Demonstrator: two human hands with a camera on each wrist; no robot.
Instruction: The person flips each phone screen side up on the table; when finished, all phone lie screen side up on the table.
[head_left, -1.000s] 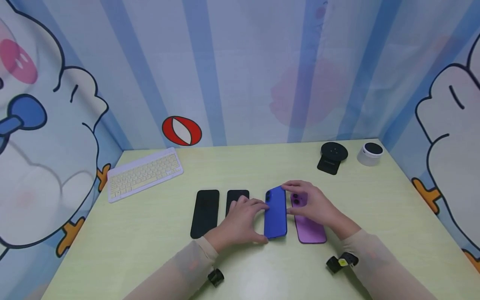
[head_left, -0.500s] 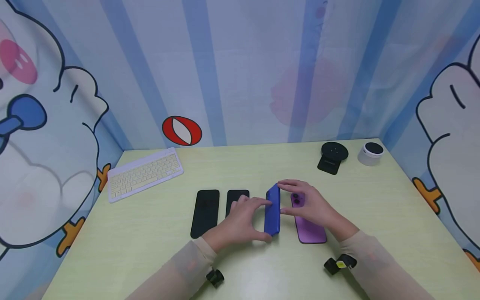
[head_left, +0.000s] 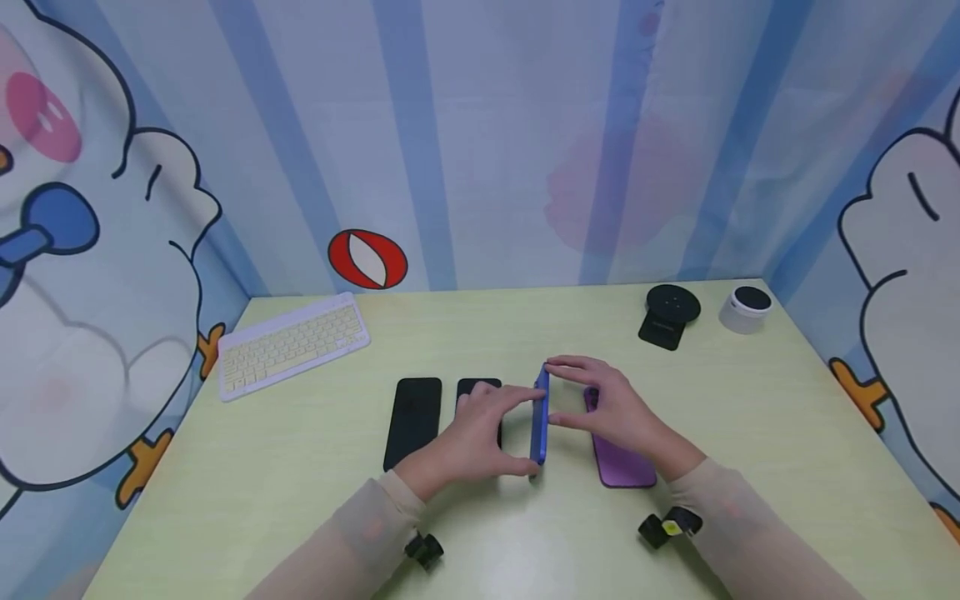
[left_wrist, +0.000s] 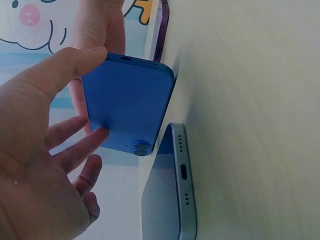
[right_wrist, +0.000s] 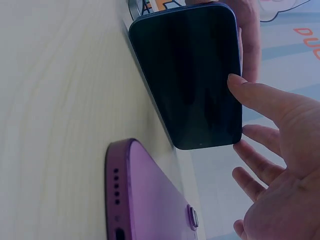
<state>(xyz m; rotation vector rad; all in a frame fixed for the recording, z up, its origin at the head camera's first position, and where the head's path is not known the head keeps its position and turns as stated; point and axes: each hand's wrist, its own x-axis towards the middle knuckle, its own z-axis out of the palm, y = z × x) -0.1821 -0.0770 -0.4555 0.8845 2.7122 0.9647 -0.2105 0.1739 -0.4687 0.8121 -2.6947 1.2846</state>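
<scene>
A blue phone (head_left: 539,429) stands on its long edge between my two hands, seen almost edge-on in the head view. My left hand (head_left: 474,435) pinches it from the left. Its thumb (left_wrist: 82,61) is at the port end and its fingertips touch the back near the camera (left_wrist: 140,147). From the right, my right hand (head_left: 621,410) holds the phone too, thumb on the dark screen (right_wrist: 187,85) and fingers at the camera end. A purple phone (head_left: 624,467) lies back up beneath my right hand. A dark-screened phone (head_left: 478,386) is partly hidden by my left hand.
Left of my left hand lies another dark-screened phone (head_left: 412,421). A white keyboard (head_left: 296,346) lies at the back left. At the back right are a black round-topped stand (head_left: 670,315) and a white cylinder with a dark top (head_left: 746,310). A curtain stands behind the table.
The blue phone has turned from showing its back to standing edge-on and has shifted slightly left. Both hands have moved a little left with it, keeping their hold.
</scene>
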